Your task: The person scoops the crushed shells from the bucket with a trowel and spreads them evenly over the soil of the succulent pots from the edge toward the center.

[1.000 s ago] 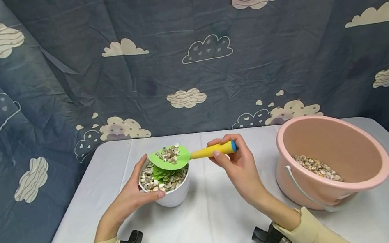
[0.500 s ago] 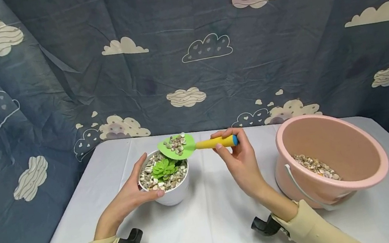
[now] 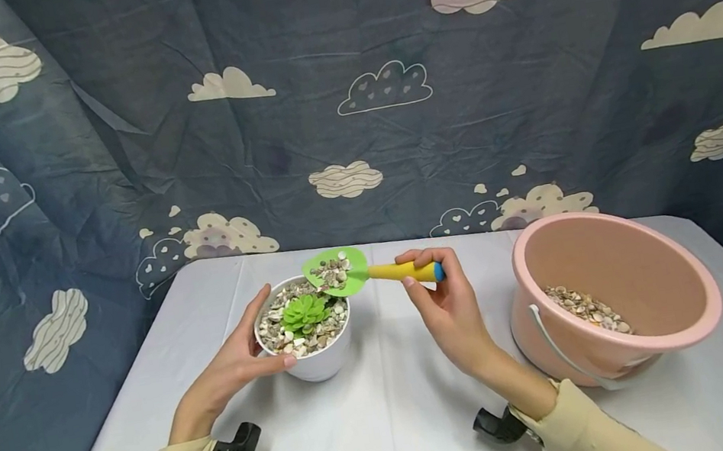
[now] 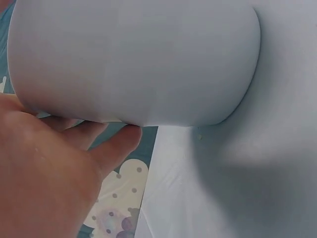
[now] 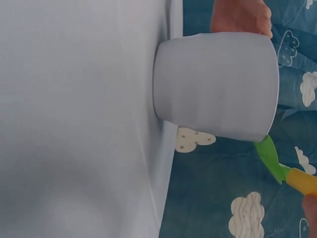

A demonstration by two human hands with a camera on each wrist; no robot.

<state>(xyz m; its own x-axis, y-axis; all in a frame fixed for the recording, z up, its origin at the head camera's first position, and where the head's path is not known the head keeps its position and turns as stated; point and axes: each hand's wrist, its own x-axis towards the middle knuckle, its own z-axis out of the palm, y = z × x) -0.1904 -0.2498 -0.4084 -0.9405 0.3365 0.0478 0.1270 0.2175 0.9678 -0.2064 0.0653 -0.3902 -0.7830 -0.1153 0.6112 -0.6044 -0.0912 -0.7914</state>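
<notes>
A white flowerpot (image 3: pixel 321 366) stands on the table, filled with small shell-like pebbles (image 3: pixel 312 343) around a bright green succulent (image 3: pixel 305 313). My left hand (image 3: pixel 231 363) grips the pot from the left, thumb at the front rim and fingers along its side; in the left wrist view, fingertips (image 4: pixel 130 136) touch the pot wall. With my right hand (image 3: pixel 445 306) I pinch the yellow handle of a small trowel (image 3: pixel 403 272). Its green blade, bearing a small heap of pebbles (image 3: pixel 332 272), is over the pot's back right rim. In the right wrist view, the blade (image 5: pixel 270 157) is right at the rim.
A pink bucket (image 3: pixel 611 221) with more pebbles (image 3: pixel 589 311) in its bottom stands at the right, its white handle (image 3: pixel 560 352) hanging down in front. Behind the white-covered table (image 3: pixel 364 441) hangs a dark blue cloth (image 3: pixel 375 23) with cloud prints.
The trowel has moved from above the succulent to the right and back, uncovering the plant, then slightly farther right with its blade tilting. My left hand stays on the pot.
</notes>
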